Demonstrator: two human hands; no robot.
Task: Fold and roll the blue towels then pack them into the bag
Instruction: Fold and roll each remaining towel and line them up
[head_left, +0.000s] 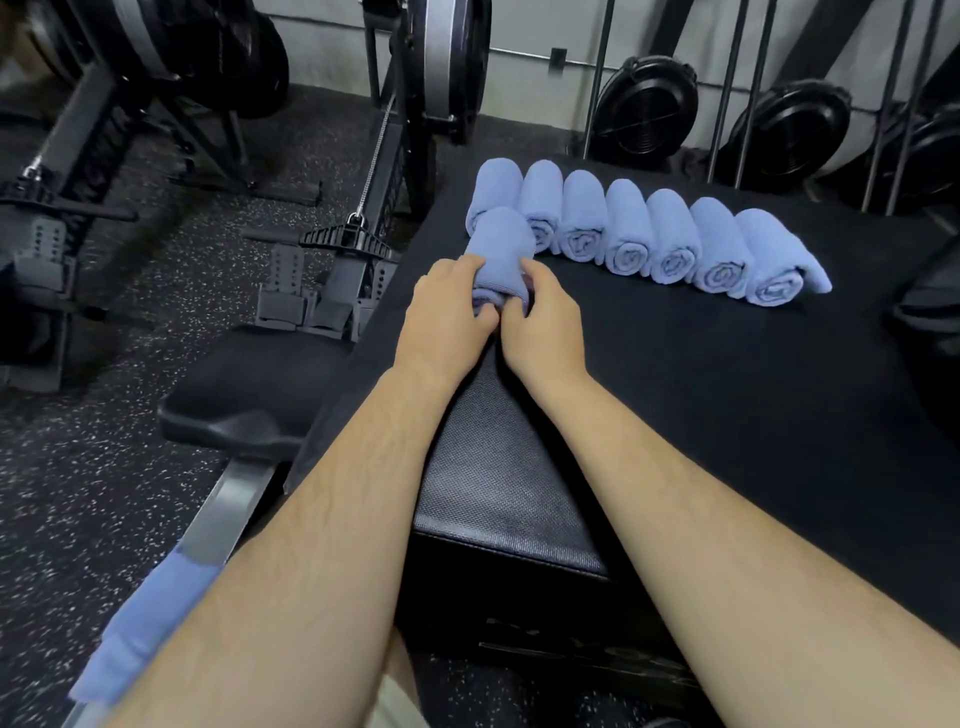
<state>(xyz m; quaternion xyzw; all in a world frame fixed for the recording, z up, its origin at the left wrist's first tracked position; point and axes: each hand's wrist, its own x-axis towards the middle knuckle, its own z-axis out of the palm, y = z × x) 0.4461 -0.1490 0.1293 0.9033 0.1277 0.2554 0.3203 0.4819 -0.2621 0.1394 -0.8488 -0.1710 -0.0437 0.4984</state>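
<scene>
A rolled blue towel (503, 240) lies on the black padded box (701, 374), held at its near end by both hands. My left hand (447, 317) grips its left side and my right hand (545, 322) grips its right side, thumbs meeting at the near end. Behind it, several rolled blue towels (628, 236) lie side by side in a row, spiral ends facing me. Another blue towel (140, 629) hangs flat over a metal rail at the lower left. No bag is clearly visible.
A rowing machine with a black seat (244, 400) and metal rail (228, 514) stands left of the box. More gym machines and fan wheels (644, 111) line the back wall. A dark object (930, 306) sits at the box's right edge. The floor is speckled rubber.
</scene>
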